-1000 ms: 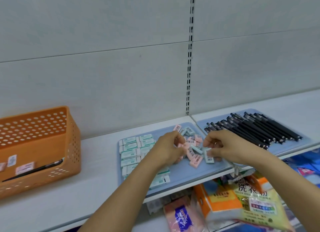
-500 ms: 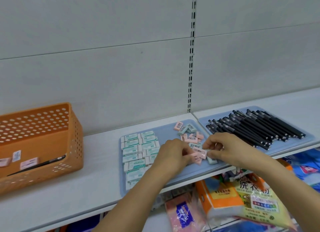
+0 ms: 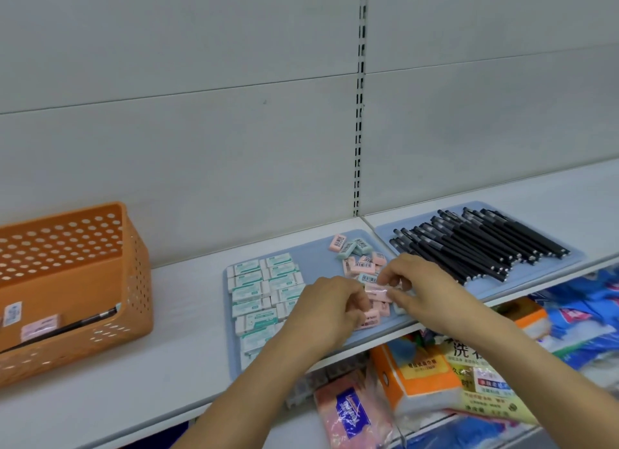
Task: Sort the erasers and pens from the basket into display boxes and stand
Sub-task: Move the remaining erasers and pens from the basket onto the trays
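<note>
A blue tray (image 3: 316, 252) on the white shelf holds neat rows of white-and-green erasers (image 3: 264, 281) on its left and a loose heap of pink and light-blue erasers (image 3: 360, 264) on its right. My left hand (image 3: 330, 306) and my right hand (image 3: 417, 282) meet over the tray's front right part, both pinching a pink eraser (image 3: 376, 290) between fingertips. More pink erasers lie just under my hands. A second blue tray (image 3: 566, 259) to the right carries several black pens (image 3: 479, 244). The orange perforated basket (image 3: 67, 281) stands at the far left with a black pen and a few erasers inside.
The white shelf (image 3: 184, 334) runs under the basket and both trays, backed by a grey wall panel with a slotted upright (image 3: 360, 113). Below the shelf edge lie packaged goods: an orange pack (image 3: 418, 378) and blue packs (image 3: 576, 314).
Both hands have slid toward the tray's front edge, from the loose heap to its near side, still pinched together on a pink eraser. The view has shifted slightly.
</note>
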